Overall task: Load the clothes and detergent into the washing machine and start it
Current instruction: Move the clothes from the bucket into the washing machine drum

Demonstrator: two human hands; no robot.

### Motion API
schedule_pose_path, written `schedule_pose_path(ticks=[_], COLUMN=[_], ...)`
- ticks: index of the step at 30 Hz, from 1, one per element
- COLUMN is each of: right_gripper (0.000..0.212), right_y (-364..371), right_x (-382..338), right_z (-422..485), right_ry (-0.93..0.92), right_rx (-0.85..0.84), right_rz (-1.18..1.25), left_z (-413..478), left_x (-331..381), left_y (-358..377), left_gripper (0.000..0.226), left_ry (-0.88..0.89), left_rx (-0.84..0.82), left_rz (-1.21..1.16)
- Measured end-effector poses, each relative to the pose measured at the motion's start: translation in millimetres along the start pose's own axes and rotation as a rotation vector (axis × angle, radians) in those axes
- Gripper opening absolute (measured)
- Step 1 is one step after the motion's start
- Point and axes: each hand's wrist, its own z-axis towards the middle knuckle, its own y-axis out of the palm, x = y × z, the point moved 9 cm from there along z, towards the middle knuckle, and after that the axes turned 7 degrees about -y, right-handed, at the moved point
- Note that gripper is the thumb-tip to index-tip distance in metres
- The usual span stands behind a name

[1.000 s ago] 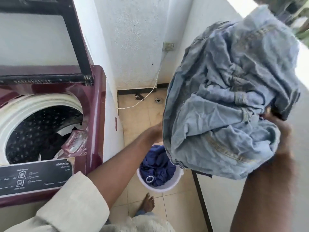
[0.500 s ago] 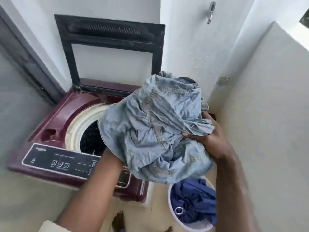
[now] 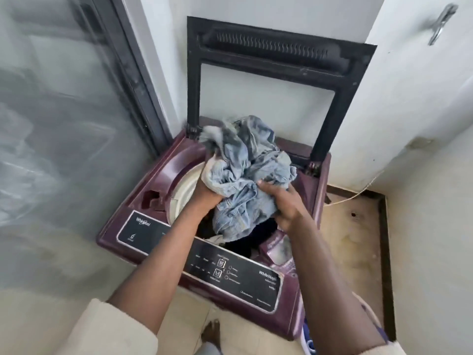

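A maroon top-load washing machine (image 3: pixel 163 172) stands in the corner with its black-framed lid (image 3: pixel 276 47) raised upright. A crumpled light blue denim garment (image 3: pixel 245 175) hangs over the drum opening, its lower part dipping into the dark drum. My left hand (image 3: pixel 207 193) grips the garment's left side and my right hand (image 3: pixel 284 203) grips its right side. Dark clothes lie in the drum below. A maroon detergent pouch (image 3: pixel 276 249) rests on the machine's front right rim, beside the control panel (image 3: pixel 230 272).
A glass door with a dark frame (image 3: pixel 133 73) runs along the left. White walls close in behind and to the right, with a metal tap (image 3: pixel 441 24) high up. A white bucket rim (image 3: pixel 368 313) shows at the lower right on the tiled floor (image 3: pixel 350 226).
Both hands have carried the denim garment from in front of me down and forward over the drum opening. My view has swung left onto the machine, and the bucket has slipped nearly out of sight.
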Motion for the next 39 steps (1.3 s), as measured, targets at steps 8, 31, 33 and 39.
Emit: schedule_pose_path(ticks=[8, 31, 33, 39], right_gripper=[0.055, 0.032, 0.025, 0.018], right_y=[-1, -98, -152, -319], right_x=[47, -18, -32, -8], right_z=[64, -39, -75, -176], right_ry=[-0.145, -0.291, -0.32, -0.216], right_rx=[0.175, 0.473, 0.612, 0.86], right_rz=[-0.393, -0.557, -0.509, -0.41], left_z=[63, 6, -29, -131], left_x=[-71, 12, 22, -33], left_y=[-27, 169, 232, 405], left_gripper=[0.102, 0.038, 0.034, 0.032], left_ry=[-0.047, 0.481, 0.549, 0.538], left_rx=[-0.213, -0.374, -0.467, -0.744], left_rz=[0.842, 1.021, 0.97, 1.025])
